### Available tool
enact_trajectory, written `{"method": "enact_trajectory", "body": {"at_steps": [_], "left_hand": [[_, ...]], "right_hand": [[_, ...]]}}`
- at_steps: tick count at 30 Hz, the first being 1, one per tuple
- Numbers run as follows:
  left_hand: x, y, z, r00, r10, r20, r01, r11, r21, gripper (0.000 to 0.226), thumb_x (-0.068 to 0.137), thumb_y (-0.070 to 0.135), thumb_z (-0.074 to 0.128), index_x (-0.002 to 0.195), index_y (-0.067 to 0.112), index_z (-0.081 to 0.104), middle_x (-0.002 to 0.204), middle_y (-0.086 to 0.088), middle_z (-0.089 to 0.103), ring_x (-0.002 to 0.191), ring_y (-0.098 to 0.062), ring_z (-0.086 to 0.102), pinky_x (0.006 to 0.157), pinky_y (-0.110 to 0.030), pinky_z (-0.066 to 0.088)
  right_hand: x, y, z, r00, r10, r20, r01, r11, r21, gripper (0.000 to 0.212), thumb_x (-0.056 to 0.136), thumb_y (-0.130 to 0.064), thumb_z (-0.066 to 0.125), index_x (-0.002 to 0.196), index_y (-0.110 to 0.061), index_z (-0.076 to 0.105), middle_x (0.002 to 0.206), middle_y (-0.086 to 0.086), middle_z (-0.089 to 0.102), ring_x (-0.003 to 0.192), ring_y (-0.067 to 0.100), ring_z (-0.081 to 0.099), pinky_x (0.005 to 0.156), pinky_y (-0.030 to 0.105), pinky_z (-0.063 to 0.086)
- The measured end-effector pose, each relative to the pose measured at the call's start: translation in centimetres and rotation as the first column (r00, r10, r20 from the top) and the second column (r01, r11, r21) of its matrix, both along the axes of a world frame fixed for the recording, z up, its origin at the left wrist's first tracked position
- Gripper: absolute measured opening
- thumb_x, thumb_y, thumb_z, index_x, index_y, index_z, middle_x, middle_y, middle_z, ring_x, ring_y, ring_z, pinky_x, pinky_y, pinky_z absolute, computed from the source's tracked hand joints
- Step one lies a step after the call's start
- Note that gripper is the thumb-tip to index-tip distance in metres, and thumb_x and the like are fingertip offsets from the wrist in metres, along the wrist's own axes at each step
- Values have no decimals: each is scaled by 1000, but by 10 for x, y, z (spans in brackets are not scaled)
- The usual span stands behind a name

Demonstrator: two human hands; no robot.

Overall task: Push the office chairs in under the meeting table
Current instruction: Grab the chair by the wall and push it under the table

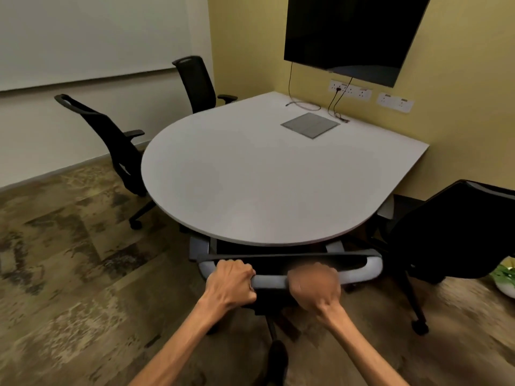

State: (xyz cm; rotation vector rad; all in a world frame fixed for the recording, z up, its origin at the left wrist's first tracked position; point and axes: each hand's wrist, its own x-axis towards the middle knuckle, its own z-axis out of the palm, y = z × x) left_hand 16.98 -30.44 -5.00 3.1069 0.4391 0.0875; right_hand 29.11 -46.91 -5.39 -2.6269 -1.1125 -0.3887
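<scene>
The white meeting table (250, 174) has a rounded near end and butts against the yellow wall. Directly below me a black office chair with a grey top rail (362, 270) stands at the table's near edge, its seat hidden under the top. My left hand (232, 284) and my right hand (313, 286) both grip that top rail, about a hand's width apart. A second black chair (111, 137) stands at the table's left side, backrest tilted away. A third chair (199, 82) sits at the far left corner. A fourth chair (451, 232) stands at the right, angled away from the table.
A black screen (354, 32) hangs on the yellow wall above wall sockets (349, 90), with cables (334, 107) trailing onto the table beside a grey floor-box lid (310, 125). A whiteboard (83, 37) covers the left wall. Patterned carpet (69, 260) spreads to the left. A green-and-white object (505, 278) lies at the right edge.
</scene>
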Motion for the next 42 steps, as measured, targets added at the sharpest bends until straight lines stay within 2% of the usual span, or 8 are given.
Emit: {"method": "enact_trajectory", "body": {"at_steps": [4, 10, 16, 20, 24, 28, 38, 42], "left_hand": [[12, 11, 1, 1000, -11, -10, 12, 1000, 8, 31, 59, 35, 46, 75, 19, 67, 72, -7, 67, 67, -29, 64, 59, -32, 34], [34, 29, 17, 1000, 9, -27, -9, 1000, -5, 22, 65, 29, 55, 77, 15, 67, 71, -8, 65, 68, -29, 62, 60, -31, 34], [27, 17, 6, 999, -13, -41, 13, 1000, 9, 21, 68, 30, 55, 80, 16, 67, 73, -7, 66, 69, -27, 63, 61, -31, 35], [21, 17, 1, 999, -3, -45, 3, 1000, 8, 24, 70, 32, 55, 86, 18, 68, 80, -7, 68, 77, -27, 64, 65, -33, 35], [20, 25, -5, 999, 15, -51, -16, 1000, -23, 24, 67, 32, 53, 81, 19, 67, 75, -4, 67, 73, -25, 65, 64, -31, 37], [44, 19, -5, 1000, -10, -24, 10, 1000, -29, 30, 66, 32, 54, 87, 18, 69, 83, -9, 70, 79, -30, 66, 66, -33, 36], [127, 2, -15, 998, 31, 48, -28, 998, -64, 25, 68, 30, 51, 83, 18, 66, 76, -5, 62, 75, -27, 62, 65, -32, 31], [131, 5, -13, 997, 68, 47, -67, 997, -25, 24, 68, 30, 54, 85, 18, 67, 80, -7, 65, 78, -29, 63, 65, -33, 31]], "right_hand": [[9, 12, 3, 1000, 23, -15, -23, 999, 34, 48, 78, -34, 39, 38, -11, 51, 37, 4, 50, 34, 21, 48, 39, 29, 37], [34, 31, 14, 997, 68, -26, -66, 996, 61, 46, 81, -33, 36, 38, -17, 28, 34, -6, 29, 29, 16, 36, 39, 20, 20], [29, 21, 3, 997, 41, 58, -45, 997, 62, 46, 80, -31, 39, 37, -18, 28, 32, -5, 31, 32, 11, 23, 42, 17, 4], [19, 18, -1, 998, 49, 31, -51, 996, 70, 47, 81, -31, 38, 36, -18, 32, 32, -3, 38, 31, 12, 30, 39, 20, 16], [16, 22, -6, 1000, 26, -3, -25, 995, 96, 45, 80, -32, 37, 37, -20, 33, 33, -1, 42, 31, 14, 35, 36, 28, 28], [35, 13, -9, 1000, 0, -9, 1, 996, 88, 49, 79, -34, 33, 38, -12, 48, 39, 5, 52, 37, 23, 50, 40, 30, 37], [132, 8, -11, 991, 3, 134, -18, 994, 107, 47, 78, -32, 39, 37, -13, 50, 38, 2, 52, 36, 20, 49, 44, 25, 27], [138, 12, -17, 994, 37, 100, -48, 994, 102, 48, 80, -34, 37, 39, -13, 53, 40, 4, 54, 38, 24, 52, 43, 26, 29]]}}
